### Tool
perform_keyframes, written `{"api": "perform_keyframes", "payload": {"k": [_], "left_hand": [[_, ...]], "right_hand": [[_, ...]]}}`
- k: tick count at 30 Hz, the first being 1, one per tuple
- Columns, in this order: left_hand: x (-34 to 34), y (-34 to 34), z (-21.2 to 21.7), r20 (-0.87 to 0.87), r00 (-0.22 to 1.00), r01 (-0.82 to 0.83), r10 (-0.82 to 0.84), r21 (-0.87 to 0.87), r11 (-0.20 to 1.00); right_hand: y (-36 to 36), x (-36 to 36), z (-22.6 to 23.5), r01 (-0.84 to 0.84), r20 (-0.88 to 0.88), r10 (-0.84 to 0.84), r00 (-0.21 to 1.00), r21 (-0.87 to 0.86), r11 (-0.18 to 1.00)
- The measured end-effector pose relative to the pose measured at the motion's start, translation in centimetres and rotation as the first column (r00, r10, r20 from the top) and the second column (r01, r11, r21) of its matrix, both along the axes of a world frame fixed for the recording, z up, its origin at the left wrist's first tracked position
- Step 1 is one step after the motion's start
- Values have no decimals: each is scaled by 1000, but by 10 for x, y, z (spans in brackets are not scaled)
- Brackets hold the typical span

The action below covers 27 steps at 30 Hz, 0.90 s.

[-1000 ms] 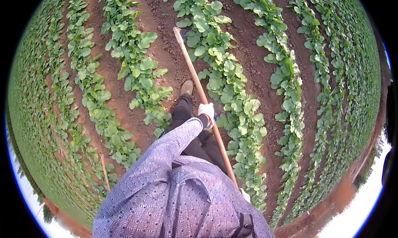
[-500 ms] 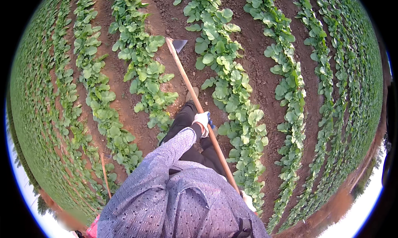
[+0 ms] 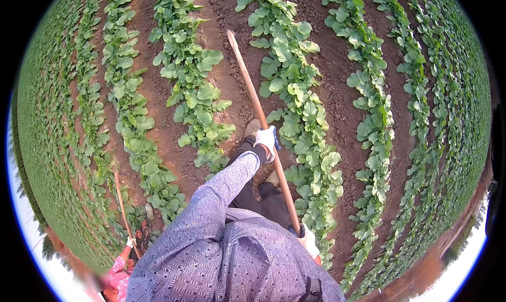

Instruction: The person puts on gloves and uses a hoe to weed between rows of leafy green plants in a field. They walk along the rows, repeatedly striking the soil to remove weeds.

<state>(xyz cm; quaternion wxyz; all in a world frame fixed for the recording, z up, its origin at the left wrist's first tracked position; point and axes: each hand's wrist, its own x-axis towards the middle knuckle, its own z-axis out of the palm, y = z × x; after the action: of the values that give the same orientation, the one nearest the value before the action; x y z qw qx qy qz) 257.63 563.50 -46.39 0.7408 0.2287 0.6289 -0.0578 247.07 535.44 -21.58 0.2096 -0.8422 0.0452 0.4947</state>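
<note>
A long wooden-handled hoe [image 3: 250, 83] slants across the middle of the head view, its far end over the bare soil between two leafy rows. Its blade, if facing away, does not show. My left hand [image 3: 267, 138], in a white and blue glove, is closed around the shaft about halfway along. Lower and to the right, my right hand [image 3: 310, 243], also gloved in white, wraps the near end beside my hip; its fingers are partly hidden. My shoes [image 3: 253, 127] stand on the soil under the handle.
Rows of broad-leaved green plants [image 3: 295, 91] run away on both sides, with brown soil furrows [image 3: 342, 107] between them. At the lower left a person in a pink top [image 3: 119, 278] holds another wooden-handled tool [image 3: 123, 210] with a gloved hand.
The hoe's far end has moved farther ahead, and its blade no longer shows. Both my hands have shifted up along with it. The person at lower left has come more into view.
</note>
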Motion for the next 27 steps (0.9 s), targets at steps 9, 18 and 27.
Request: {"api": "perform_keyframes", "payload": {"k": [9,18,27], "left_hand": [[2,39,29,-48,999,1,1,43,999],[-2,124,-31,-150,985,121,-85,253,960],[-17,14,27,-51,994,86,-97,-192,978]], "right_hand": [[13,5,-21,187,-202,-146,968,199,962],[107,65,-38,266,-471,-143,870,204,942],[-34,42,21,283,-289,-236,928,129,951]]}}
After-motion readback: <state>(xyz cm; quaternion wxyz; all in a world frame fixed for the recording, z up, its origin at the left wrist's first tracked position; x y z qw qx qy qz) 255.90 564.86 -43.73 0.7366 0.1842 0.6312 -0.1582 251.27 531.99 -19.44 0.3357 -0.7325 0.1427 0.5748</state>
